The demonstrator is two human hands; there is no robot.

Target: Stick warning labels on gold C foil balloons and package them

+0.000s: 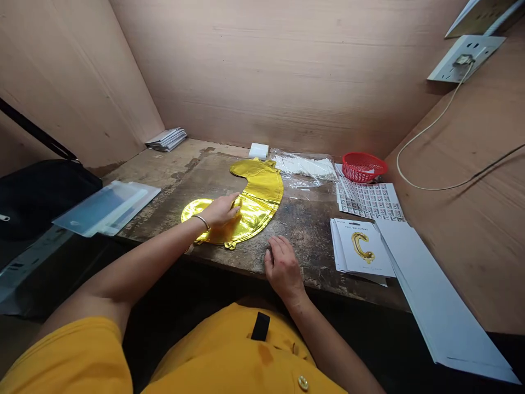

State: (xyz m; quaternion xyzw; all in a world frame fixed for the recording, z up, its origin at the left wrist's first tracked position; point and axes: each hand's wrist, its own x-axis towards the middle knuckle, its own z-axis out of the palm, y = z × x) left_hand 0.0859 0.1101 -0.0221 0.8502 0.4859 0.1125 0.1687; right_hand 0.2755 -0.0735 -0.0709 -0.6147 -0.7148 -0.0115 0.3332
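A worn wooden table [311, 230] is seen, with a flat gold foil balloon [254, 202] laid near its middle, curved like a letter C; the foil is judged light, limp, slippery and easily creased or punctured, best taken by its flat edge seam; a stack of printed cards [363, 249] lies to the right, well apart; the left hand [221, 210] is pressed flat on the foil, fingers extended, grasping nothing; the right hand [283, 268] rests released on the table edge, just beside the balloon
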